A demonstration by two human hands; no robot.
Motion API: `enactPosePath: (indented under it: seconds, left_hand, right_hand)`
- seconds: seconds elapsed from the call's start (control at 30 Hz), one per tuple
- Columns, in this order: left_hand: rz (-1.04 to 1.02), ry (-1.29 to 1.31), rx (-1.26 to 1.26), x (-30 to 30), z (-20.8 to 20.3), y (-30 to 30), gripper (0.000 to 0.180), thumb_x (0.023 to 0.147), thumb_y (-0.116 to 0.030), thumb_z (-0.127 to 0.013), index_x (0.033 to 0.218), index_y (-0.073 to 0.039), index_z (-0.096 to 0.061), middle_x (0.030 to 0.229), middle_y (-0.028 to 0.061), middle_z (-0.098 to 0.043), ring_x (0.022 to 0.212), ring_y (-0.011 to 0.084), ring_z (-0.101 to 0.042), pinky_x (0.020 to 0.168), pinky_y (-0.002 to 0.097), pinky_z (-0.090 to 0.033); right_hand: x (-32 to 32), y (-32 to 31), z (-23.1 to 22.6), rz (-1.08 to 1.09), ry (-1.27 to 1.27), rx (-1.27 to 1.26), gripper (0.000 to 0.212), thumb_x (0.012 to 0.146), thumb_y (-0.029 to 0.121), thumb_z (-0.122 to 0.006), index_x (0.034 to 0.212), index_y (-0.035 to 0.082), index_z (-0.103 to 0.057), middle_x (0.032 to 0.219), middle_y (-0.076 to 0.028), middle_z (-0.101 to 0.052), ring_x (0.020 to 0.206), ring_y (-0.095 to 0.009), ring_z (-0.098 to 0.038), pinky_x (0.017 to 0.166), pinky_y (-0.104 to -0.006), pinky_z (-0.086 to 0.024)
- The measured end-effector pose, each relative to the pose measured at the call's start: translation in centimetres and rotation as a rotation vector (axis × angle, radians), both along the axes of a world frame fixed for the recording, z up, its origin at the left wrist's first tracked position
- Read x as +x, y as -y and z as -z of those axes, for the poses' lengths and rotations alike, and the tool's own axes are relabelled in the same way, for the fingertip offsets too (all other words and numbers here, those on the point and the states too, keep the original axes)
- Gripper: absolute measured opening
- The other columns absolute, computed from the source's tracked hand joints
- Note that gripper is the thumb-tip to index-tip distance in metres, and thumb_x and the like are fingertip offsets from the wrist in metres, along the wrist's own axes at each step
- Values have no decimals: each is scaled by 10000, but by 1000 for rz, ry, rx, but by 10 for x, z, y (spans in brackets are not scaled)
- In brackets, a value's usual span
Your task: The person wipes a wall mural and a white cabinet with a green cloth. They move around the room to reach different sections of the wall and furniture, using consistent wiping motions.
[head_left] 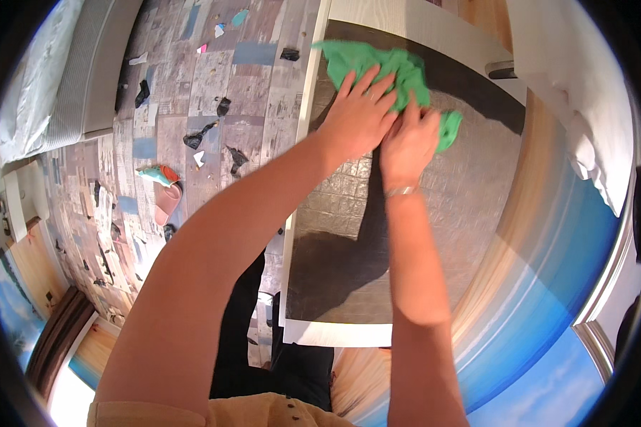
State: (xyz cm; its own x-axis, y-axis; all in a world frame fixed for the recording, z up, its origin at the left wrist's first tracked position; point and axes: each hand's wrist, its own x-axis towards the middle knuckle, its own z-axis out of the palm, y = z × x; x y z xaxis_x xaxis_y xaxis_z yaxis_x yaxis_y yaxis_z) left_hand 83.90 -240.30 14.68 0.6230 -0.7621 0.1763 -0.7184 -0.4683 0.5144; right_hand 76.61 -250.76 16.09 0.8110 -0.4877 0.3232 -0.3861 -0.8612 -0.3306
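A crumpled green cloth (377, 65) lies against the far part of a dark, shiny panel with a faint tile-like pattern (434, 213). My left hand (361, 112) grips the cloth from above, its fingers somewhat apart and bent into the folds. Close beside it, touching or nearly so, my right hand (410, 142) is closed on the cloth's near side. One end of the cloth sticks out to the right of that hand. Slight blur covers the fingertips and the cloth. A thin band circles my right wrist.
Pale edging frames the panel, and a dark handle (502, 70) sits at far right. Black scraps (194, 135) and paper bits litter the wood-patterned floor at left, near a pink slipper (167, 203). White fabric (584, 135) hangs right, above a blue beach-patterned surface (548, 263).
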Motion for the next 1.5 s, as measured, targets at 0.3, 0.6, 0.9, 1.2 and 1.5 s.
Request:
enactPosePath:
  seconds: [0.3,0.6,0.9,1.2,1.5]
  left_hand:
    - [-159,44,42,-3,5,-4,421,1000,-337,-468,1344,-105,-542,1564,165,-334,1472,442,-192,1138,682,-161]
    - [32,-66,110,-77,-8,165,512,1001,-397,-421,1467,-190,-467,1630,103,-239,1506,416,-101,1146,703,-41]
    - [114,-349,176,-218,-39,-60,488,937,-236,-600,1327,41,-503,1584,211,-270,1490,406,-195,1173,605,-196]
    - [-514,-190,21,-154,-16,-90,571,977,-197,-504,1422,118,-331,1528,376,-207,1409,538,-244,1145,601,-248]
    - [-453,-916,-305,-31,45,-98,796,916,-454,-553,1491,32,-296,1511,327,-315,1410,470,-307,1169,460,-285]
  right_hand:
    - [19,45,-1,-316,19,-91,404,819,46,-590,1179,190,-705,991,-84,-580,910,-284,-566,772,-408,-443]
    - [-82,175,-4,76,-33,-180,374,838,83,-617,1199,144,-693,1039,-188,-600,978,-362,-591,822,-482,-491]
    - [-226,-52,-23,53,-257,188,618,762,77,-659,1372,158,-595,1060,-124,-558,978,-309,-526,811,-445,-407]
    - [-86,-79,-12,-377,-80,172,442,793,63,-634,1223,148,-690,1005,-110,-553,950,-296,-555,804,-435,-428]
    - [10,-96,-5,-398,-145,-86,434,848,89,-623,1251,240,-675,1181,-108,-556,1079,-346,-520,894,-476,-430]
